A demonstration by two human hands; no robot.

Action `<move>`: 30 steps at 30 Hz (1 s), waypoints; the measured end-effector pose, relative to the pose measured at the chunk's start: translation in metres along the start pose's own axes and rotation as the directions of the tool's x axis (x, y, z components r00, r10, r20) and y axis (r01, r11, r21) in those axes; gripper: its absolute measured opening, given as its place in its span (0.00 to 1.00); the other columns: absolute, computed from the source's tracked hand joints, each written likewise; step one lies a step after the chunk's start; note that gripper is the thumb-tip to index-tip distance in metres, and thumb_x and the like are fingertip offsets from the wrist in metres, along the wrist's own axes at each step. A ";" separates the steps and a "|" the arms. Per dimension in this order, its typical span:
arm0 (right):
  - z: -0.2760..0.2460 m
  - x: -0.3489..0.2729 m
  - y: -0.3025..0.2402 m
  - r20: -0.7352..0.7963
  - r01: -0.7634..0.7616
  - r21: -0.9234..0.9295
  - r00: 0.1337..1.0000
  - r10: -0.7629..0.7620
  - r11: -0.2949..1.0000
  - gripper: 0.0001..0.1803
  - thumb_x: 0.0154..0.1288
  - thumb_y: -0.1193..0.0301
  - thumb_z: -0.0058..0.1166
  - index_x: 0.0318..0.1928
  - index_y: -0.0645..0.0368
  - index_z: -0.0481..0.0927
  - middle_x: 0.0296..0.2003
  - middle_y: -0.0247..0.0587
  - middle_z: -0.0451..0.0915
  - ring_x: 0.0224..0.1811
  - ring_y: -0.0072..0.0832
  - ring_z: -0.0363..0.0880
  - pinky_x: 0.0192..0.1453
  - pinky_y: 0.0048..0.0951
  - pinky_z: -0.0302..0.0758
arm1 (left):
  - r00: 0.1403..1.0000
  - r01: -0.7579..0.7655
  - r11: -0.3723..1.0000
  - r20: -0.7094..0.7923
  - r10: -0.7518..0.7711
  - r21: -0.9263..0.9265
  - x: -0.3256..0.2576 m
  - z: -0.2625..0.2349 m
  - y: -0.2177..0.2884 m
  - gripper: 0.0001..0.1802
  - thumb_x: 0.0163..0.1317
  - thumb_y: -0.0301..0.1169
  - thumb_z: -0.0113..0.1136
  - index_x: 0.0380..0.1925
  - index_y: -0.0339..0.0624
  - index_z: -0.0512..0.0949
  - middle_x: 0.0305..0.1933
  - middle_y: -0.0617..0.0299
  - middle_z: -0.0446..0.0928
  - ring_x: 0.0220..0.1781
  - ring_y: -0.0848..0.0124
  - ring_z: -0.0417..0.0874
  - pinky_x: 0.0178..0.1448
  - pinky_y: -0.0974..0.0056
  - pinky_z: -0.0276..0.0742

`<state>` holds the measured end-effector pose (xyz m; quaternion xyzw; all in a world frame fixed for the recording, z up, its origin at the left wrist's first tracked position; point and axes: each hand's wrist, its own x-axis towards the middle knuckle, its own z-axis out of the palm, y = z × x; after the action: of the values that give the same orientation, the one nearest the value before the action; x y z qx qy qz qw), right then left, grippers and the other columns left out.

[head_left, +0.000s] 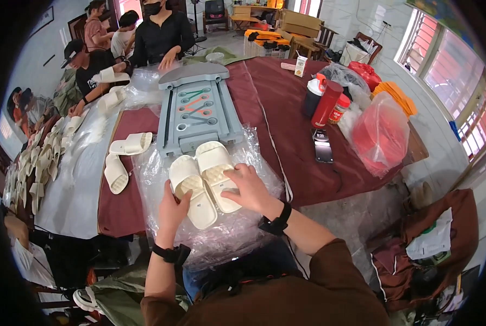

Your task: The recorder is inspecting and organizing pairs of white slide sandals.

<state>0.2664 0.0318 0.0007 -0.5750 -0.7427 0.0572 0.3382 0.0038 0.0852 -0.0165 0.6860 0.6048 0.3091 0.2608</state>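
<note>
Two cream slide sandals lie side by side on a sheet of clear plastic wrap [256, 146] at the near edge of the table. My left hand [172, 209] grips the heel end of the left sandal [191, 187]. Fingers of my right hand [248, 187] press on the footbed of the right sandal [215, 163]. Both wrists wear black bands.
A grey plastic panel with several scissors [196, 111] lies just beyond the sandals on the maroon cloth [292, 125]. Two more cream sandals [124, 157] sit to the left. Red and black bottles [321, 100] and a red bag [381, 133] stand right. Other people work at the far left with many sandals.
</note>
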 end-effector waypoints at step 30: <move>-0.003 0.007 -0.015 -0.212 -0.188 0.510 0.918 0.335 0.839 0.15 0.72 0.66 0.59 0.33 0.68 0.83 0.26 0.50 0.82 0.27 0.36 0.79 0.34 0.38 0.74 | 0.766 -0.638 0.725 0.304 0.566 0.260 -0.066 -0.034 0.015 0.46 0.52 0.51 0.76 0.71 0.52 0.71 0.80 0.46 0.60 0.75 0.40 0.64 0.76 0.40 0.64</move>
<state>0.2555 0.0320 0.0134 -0.5721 -0.5601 0.1998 0.5649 -0.0165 0.0175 0.0108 0.9081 0.3625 0.1935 0.0803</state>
